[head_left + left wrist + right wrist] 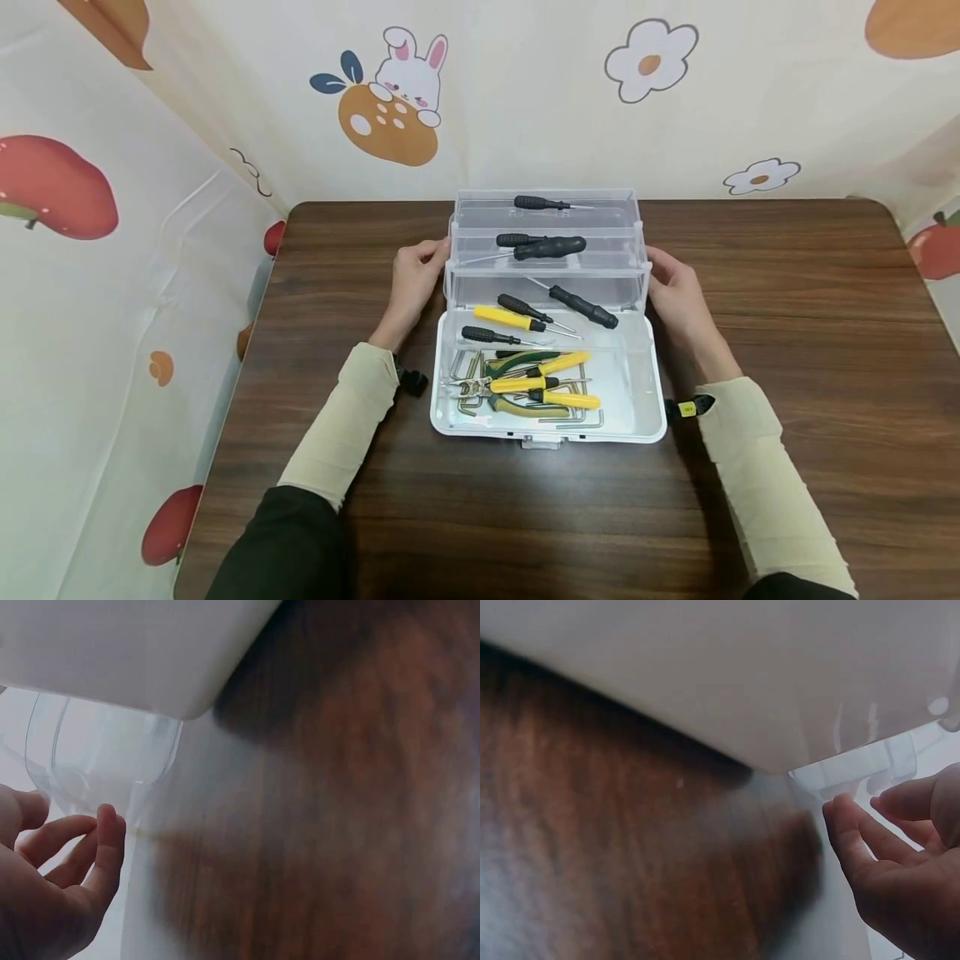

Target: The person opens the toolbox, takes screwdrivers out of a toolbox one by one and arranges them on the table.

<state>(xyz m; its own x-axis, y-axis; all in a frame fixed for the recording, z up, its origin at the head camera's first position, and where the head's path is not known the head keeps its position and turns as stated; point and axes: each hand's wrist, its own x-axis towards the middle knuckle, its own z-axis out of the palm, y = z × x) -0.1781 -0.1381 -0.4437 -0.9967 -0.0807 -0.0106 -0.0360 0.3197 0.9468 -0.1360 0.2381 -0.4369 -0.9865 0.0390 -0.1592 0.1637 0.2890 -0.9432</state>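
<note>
An opened toolbox with a white base (630, 400) stands in the middle of the table, its clear lid and stepped trays (615, 250) folded back. My left hand (411, 283) holds the clear lid section at its left side, thumb and fingers at the edge; so does my right hand (681, 304) at the right side. Black screwdrivers (551, 247) and a yellow-handled screwdriver (510, 317) lie in the trays. Inside the base are pliers (528, 410), yellow-handled tools (562, 363) and several hex keys (588, 423). In the left wrist view, the clear plastic (112, 742) meets my fingertips.
The brown wooden table (525, 517) extends around the toolbox. Behind it hangs a pale patterned sheet (525, 100), with another part along the left side. A latch (540, 443) sticks out at the toolbox's front edge.
</note>
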